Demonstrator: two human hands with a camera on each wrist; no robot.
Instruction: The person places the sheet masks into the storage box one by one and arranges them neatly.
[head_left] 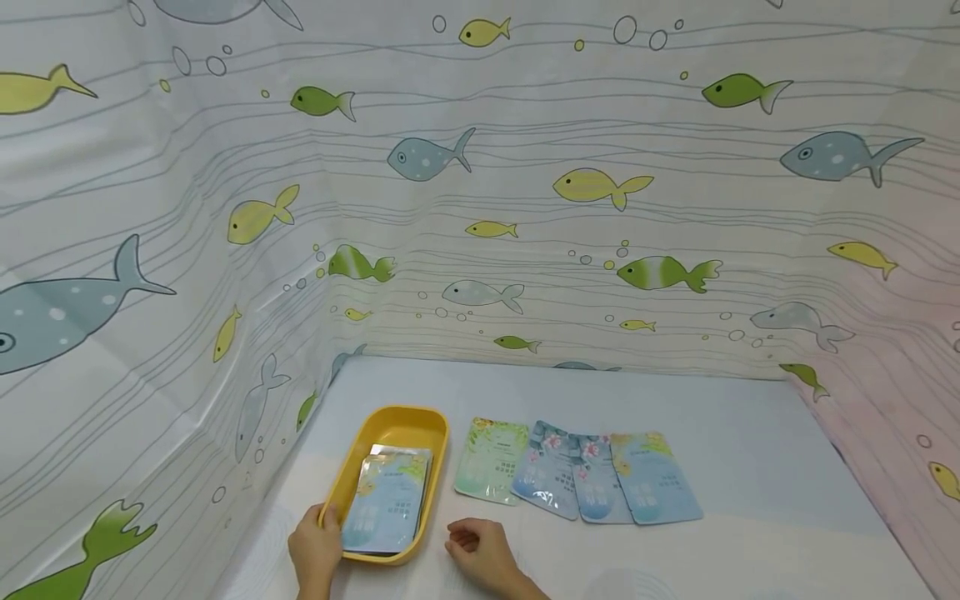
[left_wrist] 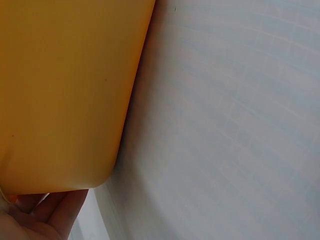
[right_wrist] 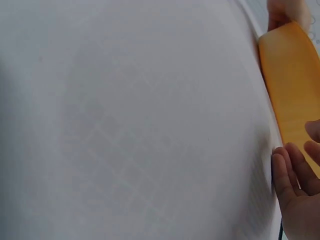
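My left hand (head_left: pixel 315 543) grips the near left side of a yellow tray (head_left: pixel 441 450), thumb on the rim. In the left wrist view its fingers (left_wrist: pixel 62 212) lie against the tray's wall. Inside the tray lie a few stacked flat packets, a light blue packet (head_left: pixel 384 504) on top. Just right of the tray, my right hand (head_left: pixel 483 552) has loosely curled fingers and holds nothing. Beyond it, a green packet (head_left: pixel 491 462) lies alone on the table. To its right, two dark blue floral packets (head_left: pixel 546 475) and a light blue packet (head_left: pixel 660 483) overlap in a row.
The pale table (head_left: pixel 765 467) stretches to the right of the packets. A fish-patterned curtain (head_left: pixel 525 192) hangs along the back, left and right edges, close to the tray's left side.
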